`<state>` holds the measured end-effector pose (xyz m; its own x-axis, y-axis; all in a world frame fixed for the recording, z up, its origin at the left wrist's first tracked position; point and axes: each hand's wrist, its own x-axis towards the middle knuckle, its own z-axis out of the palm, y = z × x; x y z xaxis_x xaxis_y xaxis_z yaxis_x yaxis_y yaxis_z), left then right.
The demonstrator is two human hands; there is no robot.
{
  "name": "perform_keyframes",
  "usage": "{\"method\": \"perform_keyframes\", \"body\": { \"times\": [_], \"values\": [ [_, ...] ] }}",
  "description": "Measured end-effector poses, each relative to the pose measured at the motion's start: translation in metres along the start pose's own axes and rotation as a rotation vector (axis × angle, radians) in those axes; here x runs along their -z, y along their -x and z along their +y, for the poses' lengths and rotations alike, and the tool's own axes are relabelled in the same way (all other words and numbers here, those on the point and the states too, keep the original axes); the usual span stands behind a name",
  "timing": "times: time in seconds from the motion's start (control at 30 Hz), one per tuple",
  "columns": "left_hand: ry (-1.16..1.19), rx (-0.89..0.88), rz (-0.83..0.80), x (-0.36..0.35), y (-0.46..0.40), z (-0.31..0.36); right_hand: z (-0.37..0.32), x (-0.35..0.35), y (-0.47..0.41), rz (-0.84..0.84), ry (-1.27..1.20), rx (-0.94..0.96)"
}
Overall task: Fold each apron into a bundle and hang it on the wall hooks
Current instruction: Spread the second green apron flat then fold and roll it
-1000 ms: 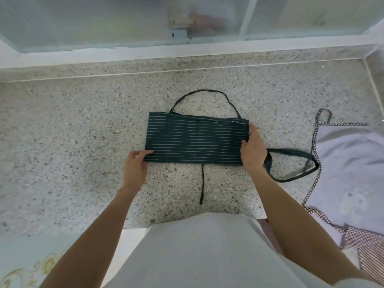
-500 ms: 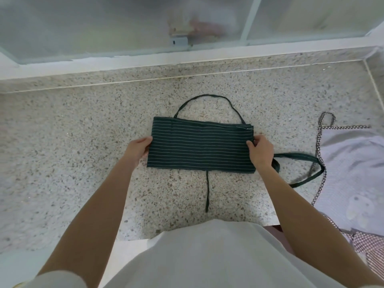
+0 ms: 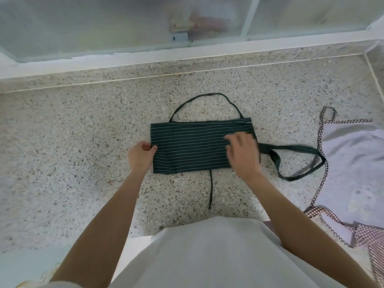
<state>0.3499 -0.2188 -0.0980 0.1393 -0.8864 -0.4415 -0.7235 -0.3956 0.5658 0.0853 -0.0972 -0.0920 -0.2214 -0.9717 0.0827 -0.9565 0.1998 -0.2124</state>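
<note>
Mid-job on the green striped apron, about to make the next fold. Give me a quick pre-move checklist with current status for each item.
1. Green striped apron lies flat as a neat band on the counter: ok.
2. Left hand pinches the band's left edge: ok.
3. Right hand has a firm hold on the right end: cannot tell, blurred.
4. Neck loop free above the band: ok.
5. Side tie tucked in: not ok, it trails right, reaching the lilac apron.
6. Bottom tie tucked in: not ok.

Speckled terrazzo counter (image 3: 72, 142) spans view. Frosted window (image 3: 93, 23) with white frame (image 3: 248, 17) along far edge. Raised ledge (image 3: 124, 71) below window.
</note>
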Motion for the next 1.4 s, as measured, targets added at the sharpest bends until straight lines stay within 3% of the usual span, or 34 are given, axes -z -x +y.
{"method": "perform_keyframes", "body": {
  "times": [0.07,0.1,0.17,0.3,0.43,0.5,0.57,0.63,0.77,0.9,1.03,1.13,1.27,1.4],
  "values": [
    [-0.005,-0.01,-0.004,-0.003,0.018,-0.009,-0.029,-0.012,0.025,-0.098,-0.015,0.246],
    [-0.009,-0.027,-0.023,-0.005,0.028,-0.013,-0.037,-0.019,0.036,-0.124,0.004,0.267],
    [-0.038,-0.079,-0.118,-0.011,0.05,-0.018,-0.035,-0.028,0.052,-0.133,0.051,0.163],
    [-0.008,-0.231,-0.455,-0.019,0.099,-0.022,0.002,-0.022,0.073,-0.118,0.127,-0.118],
    [-0.22,-0.86,-0.279,-0.019,0.096,-0.027,0.03,-0.012,0.093,-0.158,0.041,-0.208],
    [-0.355,-1.107,-0.35,-0.023,0.078,-0.033,0.038,-0.012,0.097,-0.153,-0.017,-0.177],
    [-0.464,-1.19,-0.452,-0.029,0.071,-0.037,0.043,-0.01,0.098,-0.14,-0.069,-0.155],
    [-0.522,-1.206,-0.444,-0.035,0.072,-0.041,0.043,-0.009,0.099,-0.153,-0.094,-0.119],
    [-0.51,-1.222,-0.252,-0.039,0.071,-0.034,0.05,-0.008,0.103,-0.184,-0.14,-0.084],
    [-0.245,-1.359,-0.118,-0.027,0.073,0.003,0.055,-0.005,0.097,-0.168,-0.247,-0.124],
    [-0.069,-1.337,-0.041,-0.022,0.078,0.075,0.057,-0.003,0.09,-0.068,-0.364,-0.246],
    [0.012,-1.076,-0.086,-0.031,0.075,0.133,0.055,0.001,0.08,0.024,-0.551,-0.443],
    [0.034,-0.758,-0.224,-0.068,0.049,0.189,0.06,0.006,0.064,-0.035,-0.645,-0.785],
    [-0.011,-0.64,-0.285,-0.108,0.018,0.21,0.071,0.01,0.055,-0.108,-0.526,-0.857]
  ]
}}
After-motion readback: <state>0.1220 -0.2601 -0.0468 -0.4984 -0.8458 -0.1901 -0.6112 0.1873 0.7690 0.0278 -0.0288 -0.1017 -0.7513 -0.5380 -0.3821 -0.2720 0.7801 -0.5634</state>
